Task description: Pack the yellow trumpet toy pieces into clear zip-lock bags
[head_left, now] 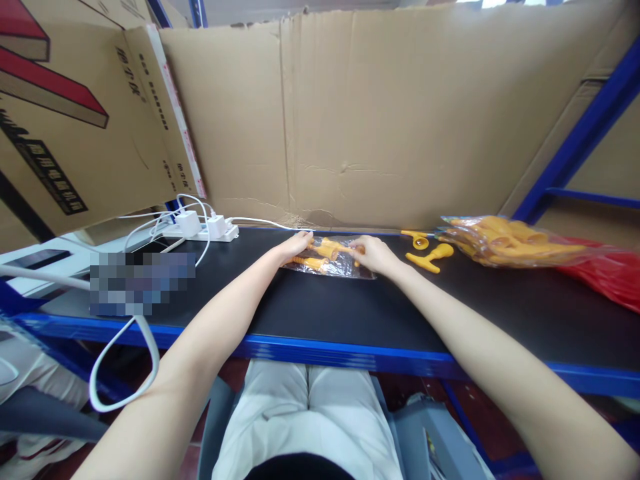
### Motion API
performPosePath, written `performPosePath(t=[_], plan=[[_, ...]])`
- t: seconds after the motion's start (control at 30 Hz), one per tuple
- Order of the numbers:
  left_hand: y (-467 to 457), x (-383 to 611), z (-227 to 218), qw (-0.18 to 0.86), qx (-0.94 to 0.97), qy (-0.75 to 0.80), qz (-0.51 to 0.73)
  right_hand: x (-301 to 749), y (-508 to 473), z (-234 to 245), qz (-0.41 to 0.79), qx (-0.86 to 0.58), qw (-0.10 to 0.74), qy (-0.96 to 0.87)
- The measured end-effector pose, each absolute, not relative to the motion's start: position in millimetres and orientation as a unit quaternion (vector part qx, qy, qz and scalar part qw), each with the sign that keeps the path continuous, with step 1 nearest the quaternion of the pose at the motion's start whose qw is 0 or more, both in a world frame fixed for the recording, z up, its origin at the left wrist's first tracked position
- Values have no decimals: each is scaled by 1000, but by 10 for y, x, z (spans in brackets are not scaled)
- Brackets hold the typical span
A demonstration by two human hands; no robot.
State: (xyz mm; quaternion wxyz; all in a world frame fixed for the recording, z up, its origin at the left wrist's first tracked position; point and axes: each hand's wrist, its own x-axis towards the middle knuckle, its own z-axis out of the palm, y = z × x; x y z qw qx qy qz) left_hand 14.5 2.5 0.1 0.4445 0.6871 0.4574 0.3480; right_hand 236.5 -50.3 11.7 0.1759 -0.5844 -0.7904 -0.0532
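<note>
A clear plastic bag [345, 269] with yellow-orange plastic pieces inside lies on the black tabletop in front of me. My left hand [296, 247] pinches the bag's left end, its fingers closed. At the opposite end, my right hand [373, 255] is closed on the bag, over the yellow pieces; part of what its fingers press is hidden. Just right of that hand rest two loose yellow pieces: a T-shaped one with a rounded end [431, 257] and another with a round cup [420, 242] behind it.
A larger clear bag of yellow pieces [505, 243] sits at right, beside red plastic [605, 270]. At left are a white power strip [231, 233] with plugs and cables, and a blurred-out device [143, 283]. Cardboard [380, 120] walls the back; a blue edge [325, 350] runs along the front.
</note>
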Motion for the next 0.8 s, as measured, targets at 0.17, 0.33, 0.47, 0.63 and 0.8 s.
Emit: performPosePath(t=[0.17, 0.33, 0.47, 0.63, 0.8], plan=[[1, 170, 15, 513, 630, 464, 353, 2392, -443, 81, -34, -523, 232, -820], [31, 168, 3, 523, 626, 450, 363, 2438, -382, 3, 55, -494, 252, -830], [-13, 192, 44, 505, 630, 458, 372, 2444, -322, -83, 93, -513, 281, -806], [-30, 206, 57, 466, 644, 471, 382, 2415, -342, -59, 59, -576, 228, -783], [7, 207, 21, 443, 664, 467, 380, 2421, -377, -21, 83, -579, 209, -783]])
